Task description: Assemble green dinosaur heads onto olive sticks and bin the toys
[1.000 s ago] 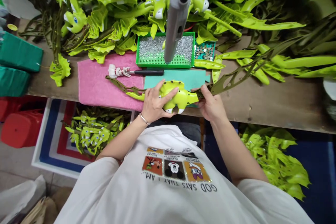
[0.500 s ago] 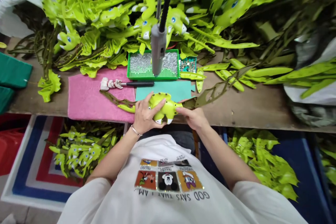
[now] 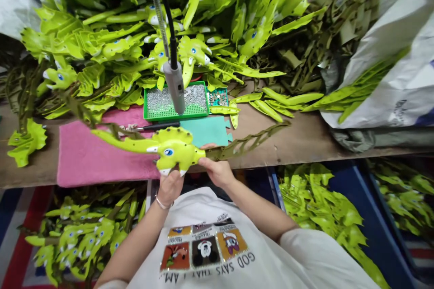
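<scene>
Both my hands hold a lime-green plastic dinosaur head [image 3: 183, 150] with a blue eye, white horn tips and a scalloped frill, just above the bench's front edge. My left hand [image 3: 170, 186] grips its lower edge by the white tip. My right hand [image 3: 217, 170] pinches its narrow right end, where an olive-green strap [image 3: 249, 142] with cut-outs stretches to the right. From the head's left side a long green piece [image 3: 125, 142] reaches out, with another olive strap beside it. Beneath lie a pink towel [image 3: 77, 153] and a teal foam mat [image 3: 206, 131].
A hanging electric screwdriver [image 3: 174, 88] is over a green tray [image 3: 145, 106] of small metal parts. Behind are heaped green pieces [image 3: 118, 49] and olive straps [image 3: 294, 61]. Below the bench, a blue bin [image 3: 366, 216] and a striped container hold more. A black-handled tool [image 3: 159, 126] lies behind the head.
The dinosaur head has come up and turned so its eye shows. My left hand has moved from over its left side to its lower edge. The camera view has shifted.
</scene>
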A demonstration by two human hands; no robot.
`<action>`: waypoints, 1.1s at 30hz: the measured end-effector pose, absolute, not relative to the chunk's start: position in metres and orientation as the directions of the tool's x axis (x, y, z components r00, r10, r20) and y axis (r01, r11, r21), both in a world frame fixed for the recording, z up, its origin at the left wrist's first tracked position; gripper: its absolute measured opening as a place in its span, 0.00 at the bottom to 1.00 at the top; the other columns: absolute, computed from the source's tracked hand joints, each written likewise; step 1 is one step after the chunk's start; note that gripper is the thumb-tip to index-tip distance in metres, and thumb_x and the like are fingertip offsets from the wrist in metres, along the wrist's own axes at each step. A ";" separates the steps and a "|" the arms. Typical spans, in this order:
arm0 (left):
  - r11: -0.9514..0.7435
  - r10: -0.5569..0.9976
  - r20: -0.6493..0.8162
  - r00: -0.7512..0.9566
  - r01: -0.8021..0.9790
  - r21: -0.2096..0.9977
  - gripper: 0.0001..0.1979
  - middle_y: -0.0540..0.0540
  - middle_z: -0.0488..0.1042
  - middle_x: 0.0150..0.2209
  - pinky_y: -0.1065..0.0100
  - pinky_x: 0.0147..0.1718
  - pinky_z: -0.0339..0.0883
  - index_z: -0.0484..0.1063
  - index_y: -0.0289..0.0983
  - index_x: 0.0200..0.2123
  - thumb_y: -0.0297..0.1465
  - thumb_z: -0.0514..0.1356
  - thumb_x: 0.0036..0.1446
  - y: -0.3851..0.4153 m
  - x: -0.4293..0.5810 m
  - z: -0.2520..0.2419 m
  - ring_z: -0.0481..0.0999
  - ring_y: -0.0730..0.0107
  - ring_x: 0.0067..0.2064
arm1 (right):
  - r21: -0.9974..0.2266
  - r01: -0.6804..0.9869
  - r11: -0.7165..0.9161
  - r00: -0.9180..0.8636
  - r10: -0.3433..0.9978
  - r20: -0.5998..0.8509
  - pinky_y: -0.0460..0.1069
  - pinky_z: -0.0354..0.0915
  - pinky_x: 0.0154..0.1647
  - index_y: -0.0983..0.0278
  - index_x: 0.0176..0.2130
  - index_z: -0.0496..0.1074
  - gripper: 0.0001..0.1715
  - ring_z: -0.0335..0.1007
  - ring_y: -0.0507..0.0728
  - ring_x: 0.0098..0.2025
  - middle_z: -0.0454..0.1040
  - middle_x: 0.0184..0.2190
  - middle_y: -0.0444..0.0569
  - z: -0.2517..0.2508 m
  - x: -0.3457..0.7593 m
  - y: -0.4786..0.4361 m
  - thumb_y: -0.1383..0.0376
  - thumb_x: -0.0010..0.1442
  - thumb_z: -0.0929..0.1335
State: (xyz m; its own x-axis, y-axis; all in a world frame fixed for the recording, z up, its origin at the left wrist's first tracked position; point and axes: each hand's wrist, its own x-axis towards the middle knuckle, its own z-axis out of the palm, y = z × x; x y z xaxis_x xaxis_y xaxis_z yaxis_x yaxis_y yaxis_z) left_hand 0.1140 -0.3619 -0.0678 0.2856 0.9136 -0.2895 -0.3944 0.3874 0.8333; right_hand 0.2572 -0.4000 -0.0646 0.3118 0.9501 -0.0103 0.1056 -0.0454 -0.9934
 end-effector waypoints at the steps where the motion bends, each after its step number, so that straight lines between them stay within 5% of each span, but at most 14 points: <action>1: 0.432 0.896 -0.324 0.304 -0.433 0.791 0.32 0.43 0.79 0.49 0.55 0.56 0.72 0.76 0.45 0.49 0.48 0.75 0.40 -0.361 0.118 -0.064 0.78 0.52 0.53 | -0.998 0.056 -0.042 0.273 0.962 -0.025 0.61 0.77 0.41 0.45 0.44 0.74 0.21 0.79 0.63 0.40 0.81 0.36 0.40 -0.066 0.254 -0.400 0.40 0.58 0.64; 3: 0.460 0.887 -0.363 0.287 -0.460 0.760 0.32 0.44 0.79 0.51 0.54 0.55 0.73 0.76 0.46 0.51 0.45 0.75 0.40 -0.357 0.120 -0.057 0.77 0.49 0.56 | -0.999 0.022 -0.038 0.192 0.981 -0.033 0.61 0.78 0.42 0.44 0.42 0.75 0.18 0.80 0.63 0.39 0.81 0.35 0.38 -0.069 0.262 -0.400 0.42 0.55 0.68; 5: 0.458 0.889 -0.379 0.257 -0.465 0.758 0.33 0.45 0.79 0.53 0.56 0.53 0.76 0.75 0.47 0.53 0.42 0.76 0.42 -0.351 0.112 -0.054 0.76 0.49 0.57 | -0.983 0.185 -0.017 0.184 0.983 0.018 0.60 0.78 0.43 0.47 0.39 0.76 0.14 0.80 0.62 0.38 0.82 0.35 0.40 -0.070 0.291 -0.402 0.47 0.54 0.70; 11: 0.449 0.893 -0.391 0.221 -0.460 0.766 0.36 0.46 0.80 0.53 0.60 0.48 0.80 0.76 0.49 0.53 0.40 0.77 0.38 -0.334 0.078 -0.051 0.79 0.50 0.54 | -0.838 0.524 -0.152 0.546 0.815 0.194 0.67 0.68 0.56 0.61 0.40 0.76 0.13 0.76 0.66 0.47 0.81 0.41 0.56 -0.064 0.441 -0.390 0.62 0.58 0.64; 16: 0.513 0.858 -0.441 0.263 -0.452 0.729 0.35 0.46 0.83 0.46 0.56 0.47 0.81 0.77 0.46 0.51 0.38 0.78 0.36 -0.337 0.088 -0.053 0.83 0.51 0.48 | -0.452 0.865 -0.218 0.362 0.895 0.262 0.63 0.69 0.56 0.66 0.48 0.75 0.24 0.75 0.66 0.52 0.79 0.49 0.61 -0.068 0.498 -0.331 0.74 0.56 0.59; 21: 0.507 0.862 -0.426 0.274 -0.471 0.722 0.32 0.49 0.83 0.43 0.51 0.53 0.77 0.76 0.48 0.51 0.33 0.77 0.39 -0.340 0.102 -0.058 0.82 0.52 0.50 | -0.244 0.964 -0.109 0.143 0.982 0.127 0.59 0.69 0.55 0.67 0.57 0.71 0.34 0.71 0.65 0.56 0.75 0.56 0.60 -0.080 0.494 -0.274 0.79 0.53 0.59; 25: 0.505 0.863 -0.433 0.261 -0.471 0.723 0.31 0.50 0.83 0.40 0.50 0.53 0.77 0.76 0.45 0.50 0.34 0.76 0.39 -0.335 0.099 -0.061 0.82 0.54 0.49 | -0.171 0.979 -0.109 0.122 0.990 0.066 0.59 0.68 0.51 0.69 0.55 0.73 0.30 0.72 0.66 0.50 0.78 0.51 0.62 -0.081 0.499 -0.257 0.78 0.58 0.58; 33: 0.494 0.868 -0.450 0.209 -0.455 0.741 0.29 0.51 0.83 0.39 0.54 0.51 0.78 0.77 0.44 0.47 0.34 0.77 0.37 -0.329 0.094 -0.065 0.82 0.56 0.49 | -0.081 0.997 0.010 0.007 0.977 0.212 0.62 0.63 0.53 0.66 0.58 0.71 0.29 0.65 0.67 0.53 0.78 0.50 0.59 -0.085 0.527 -0.283 0.71 0.62 0.58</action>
